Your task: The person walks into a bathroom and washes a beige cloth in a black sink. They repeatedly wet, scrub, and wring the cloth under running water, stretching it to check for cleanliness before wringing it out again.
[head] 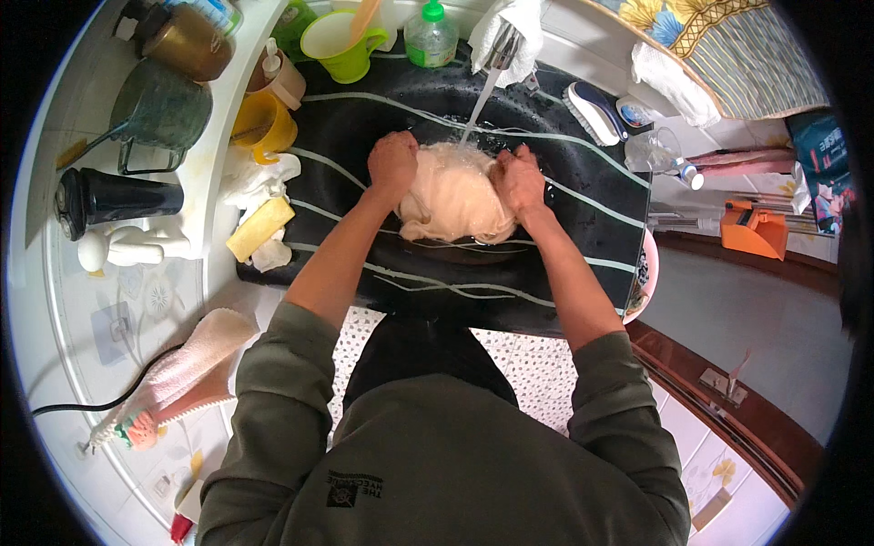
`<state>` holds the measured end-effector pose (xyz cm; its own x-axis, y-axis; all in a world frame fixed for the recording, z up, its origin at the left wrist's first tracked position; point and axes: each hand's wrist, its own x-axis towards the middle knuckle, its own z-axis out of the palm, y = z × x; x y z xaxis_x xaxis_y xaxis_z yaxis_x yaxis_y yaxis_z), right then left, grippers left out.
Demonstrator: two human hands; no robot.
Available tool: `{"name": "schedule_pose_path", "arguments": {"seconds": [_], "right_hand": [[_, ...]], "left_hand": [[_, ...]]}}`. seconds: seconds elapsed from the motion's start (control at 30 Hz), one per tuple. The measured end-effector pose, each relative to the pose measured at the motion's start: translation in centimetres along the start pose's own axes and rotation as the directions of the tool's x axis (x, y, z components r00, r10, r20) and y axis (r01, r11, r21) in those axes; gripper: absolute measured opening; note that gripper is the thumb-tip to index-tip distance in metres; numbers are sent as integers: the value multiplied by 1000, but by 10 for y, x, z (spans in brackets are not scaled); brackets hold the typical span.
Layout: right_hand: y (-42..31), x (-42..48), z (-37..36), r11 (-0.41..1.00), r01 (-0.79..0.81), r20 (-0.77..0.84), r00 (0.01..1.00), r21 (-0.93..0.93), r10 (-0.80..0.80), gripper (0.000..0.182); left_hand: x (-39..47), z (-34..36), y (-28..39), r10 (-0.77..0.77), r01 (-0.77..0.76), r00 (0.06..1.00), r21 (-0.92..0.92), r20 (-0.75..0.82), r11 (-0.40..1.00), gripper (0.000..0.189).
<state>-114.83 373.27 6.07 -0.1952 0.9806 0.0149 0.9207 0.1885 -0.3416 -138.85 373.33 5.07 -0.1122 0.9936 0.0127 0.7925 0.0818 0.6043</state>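
Observation:
A wet, peach-coloured cloth [454,191] lies bunched in the basin of a black sink [328,130] with pale wavy lines. My left hand [393,160] grips its left side, fingers curled and partly hidden. On the opposite side my right hand [522,179] holds the cloth's edge, the fingers bent into it. Water runs from the metal faucet [505,46] in a slanting stream [481,102] onto the far part of the cloth. A white cloth [522,65] is draped around the faucet.
A green pump bottle [431,41] and a lime-green cup [341,51] stand behind the basin. On the left are a yellow mug [266,126] and a yellow soap bar [261,228]. A scrub brush [593,112] and a clear plastic bottle [659,153] lie at the right.

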Motion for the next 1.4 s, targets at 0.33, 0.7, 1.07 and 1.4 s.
{"name": "schedule_pose_path", "arguments": {"seconds": [0.33, 0.7, 1.07, 1.4], "right_hand": [[-3, -8, -101, 853, 35, -134, 990, 520, 41, 20], [-14, -22, -229, 885, 281, -252, 948, 370, -195, 18], [-50, -34, -319, 791, 479, -584, 788, 381, -196, 23], [22, -19, -37, 853, 60, 26, 996, 519, -86, 21]], "left_hand": [[3, -93, 28, 273, -270, 961, 79, -36, 960, 21], [-21, -206, 119, 118, -153, 977, -201, -176, 968, 17], [-51, -289, 204, 206, -447, 797, -324, -568, 834, 23], [-44, -43, 15, 200, -203, 979, -97, -37, 974, 16]]}}
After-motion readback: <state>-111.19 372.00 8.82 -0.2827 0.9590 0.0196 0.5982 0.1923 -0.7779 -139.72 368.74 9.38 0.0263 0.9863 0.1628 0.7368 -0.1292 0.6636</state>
